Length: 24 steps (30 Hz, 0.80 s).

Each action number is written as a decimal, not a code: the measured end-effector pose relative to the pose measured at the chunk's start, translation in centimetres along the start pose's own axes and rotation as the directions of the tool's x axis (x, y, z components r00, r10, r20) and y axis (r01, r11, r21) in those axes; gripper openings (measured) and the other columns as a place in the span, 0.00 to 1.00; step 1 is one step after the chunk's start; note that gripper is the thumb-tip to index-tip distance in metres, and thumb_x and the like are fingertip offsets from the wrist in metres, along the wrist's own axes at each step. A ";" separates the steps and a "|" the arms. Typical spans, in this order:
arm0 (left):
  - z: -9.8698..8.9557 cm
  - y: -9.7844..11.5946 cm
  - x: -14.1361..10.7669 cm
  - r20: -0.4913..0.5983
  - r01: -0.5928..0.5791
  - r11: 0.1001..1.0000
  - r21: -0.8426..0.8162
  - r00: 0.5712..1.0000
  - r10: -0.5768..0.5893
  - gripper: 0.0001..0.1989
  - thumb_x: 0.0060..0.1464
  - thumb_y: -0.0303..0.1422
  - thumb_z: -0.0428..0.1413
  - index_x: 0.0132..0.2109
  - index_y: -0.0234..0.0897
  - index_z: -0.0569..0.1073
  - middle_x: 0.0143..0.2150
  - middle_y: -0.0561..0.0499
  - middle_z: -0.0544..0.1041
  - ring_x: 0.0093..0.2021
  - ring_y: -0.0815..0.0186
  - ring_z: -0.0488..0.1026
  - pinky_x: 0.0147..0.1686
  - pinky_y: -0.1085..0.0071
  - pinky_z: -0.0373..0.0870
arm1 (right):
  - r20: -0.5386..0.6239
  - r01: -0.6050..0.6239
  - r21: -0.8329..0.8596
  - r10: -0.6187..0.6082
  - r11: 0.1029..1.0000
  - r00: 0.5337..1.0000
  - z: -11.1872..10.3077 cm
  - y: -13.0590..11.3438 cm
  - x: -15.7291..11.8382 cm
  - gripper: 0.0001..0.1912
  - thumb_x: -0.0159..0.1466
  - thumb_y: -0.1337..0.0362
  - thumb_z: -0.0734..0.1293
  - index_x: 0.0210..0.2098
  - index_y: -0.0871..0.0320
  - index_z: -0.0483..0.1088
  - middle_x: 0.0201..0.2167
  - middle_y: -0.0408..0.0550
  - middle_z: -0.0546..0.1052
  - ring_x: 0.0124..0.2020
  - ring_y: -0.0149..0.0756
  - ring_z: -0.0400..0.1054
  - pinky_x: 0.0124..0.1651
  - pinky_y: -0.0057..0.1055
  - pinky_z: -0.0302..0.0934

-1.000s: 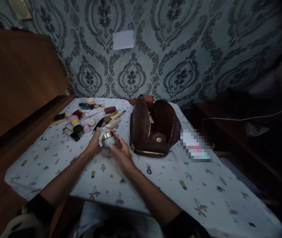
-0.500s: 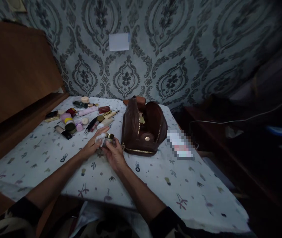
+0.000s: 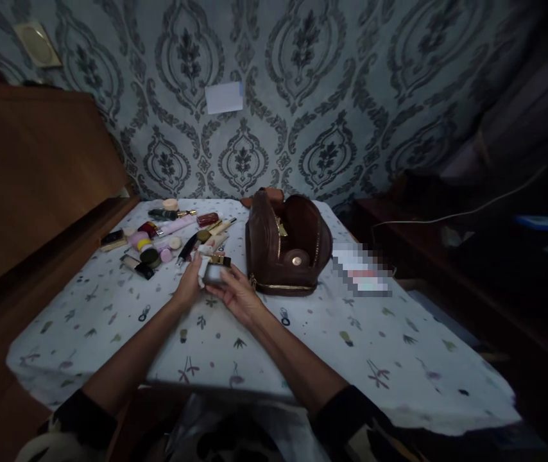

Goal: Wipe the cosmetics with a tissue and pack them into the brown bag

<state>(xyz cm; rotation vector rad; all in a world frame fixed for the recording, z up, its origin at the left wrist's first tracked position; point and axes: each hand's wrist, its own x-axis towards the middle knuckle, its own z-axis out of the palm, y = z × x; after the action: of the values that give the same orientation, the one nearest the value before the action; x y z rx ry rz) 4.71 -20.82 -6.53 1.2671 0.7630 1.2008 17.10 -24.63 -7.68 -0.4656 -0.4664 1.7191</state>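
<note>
Just left of the brown bag, a small clear-grey bottle (image 3: 215,275) with a gold-and-dark cap is held above the table. My right hand (image 3: 241,299) is closed around its lower right side. Pressed to the bottle's left side is a crumpled white tissue or cloth (image 3: 202,264), gripped by my left hand (image 3: 188,283). The brown zippered bag (image 3: 263,256) stands open beside my right hand, its dark interior and a round snap showing. Behind my left hand lies a cream tube (image 3: 220,241), partly covered by the fingers.
Several cosmetics lie at the table's back left, among them a pink tube (image 3: 178,225), a dark red item (image 3: 207,220) and a black-capped tube (image 3: 137,266). A blurred-out flat object (image 3: 363,271) sits right of the bag. Patterned cloth (image 3: 240,366) covers the table.
The view has shifted and tilted slightly. In my hands the bottle has turned, so more of its body and the cap now show. The white tissue stands out more at its left side.
</note>
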 end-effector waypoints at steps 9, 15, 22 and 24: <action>-0.2 0.0 -0.3 -0.011 -0.122 0.981 0.149 0.992 0.125 0.31 0.60 0.54 0.51 0.59 0.37 0.72 0.60 0.44 0.74 0.65 0.54 0.63 0.66 0.60 0.54 | -0.114 0.013 0.040 -0.009 0.999 0.993 -0.1 0.2 0.3 0.17 0.47 0.66 0.81 0.32 0.58 0.73 0.34 0.42 0.82 0.34 0.31 0.77 0.39 0.29 0.75; 0.1 0.7 -1.2 0.051 -0.253 0.875 0.413 0.966 0.255 0.31 0.63 0.51 0.48 0.65 0.39 0.63 0.63 0.44 0.69 0.66 0.55 0.61 0.67 0.59 0.51 | -0.024 0.020 -0.049 -0.021 0.999 0.999 0.9 -0.3 -0.7 0.13 0.56 0.59 0.76 0.40 0.52 0.76 0.48 0.42 0.80 0.45 0.34 0.74 0.47 0.35 0.73; 0.6 0.4 -1.0 -0.018 -0.190 0.916 0.355 0.978 0.209 0.27 0.62 0.53 0.49 0.59 0.39 0.70 0.56 0.46 0.74 0.55 0.57 0.70 0.57 0.64 0.63 | -0.010 -0.031 -0.066 0.030 0.997 0.999 1.0 -0.9 -1.1 0.18 0.56 0.56 0.75 0.45 0.50 0.73 0.48 0.42 0.79 0.44 0.38 0.75 0.43 0.37 0.72; 0.5 0.3 -0.7 -0.077 -0.115 0.963 0.244 0.987 0.137 0.28 0.60 0.54 0.51 0.55 0.38 0.73 0.51 0.46 0.77 0.50 0.57 0.73 0.53 0.65 0.66 | -0.025 -0.074 -0.015 0.074 0.997 0.997 0.9 -1.0 -1.1 0.20 0.56 0.59 0.75 0.46 0.49 0.71 0.48 0.41 0.79 0.42 0.38 0.75 0.41 0.39 0.72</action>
<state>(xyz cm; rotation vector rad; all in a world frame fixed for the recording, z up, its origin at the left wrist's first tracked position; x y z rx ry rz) 4.91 -21.64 -6.25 1.4835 0.9286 1.3077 17.61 -25.62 -6.33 -0.5200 -0.4506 1.7804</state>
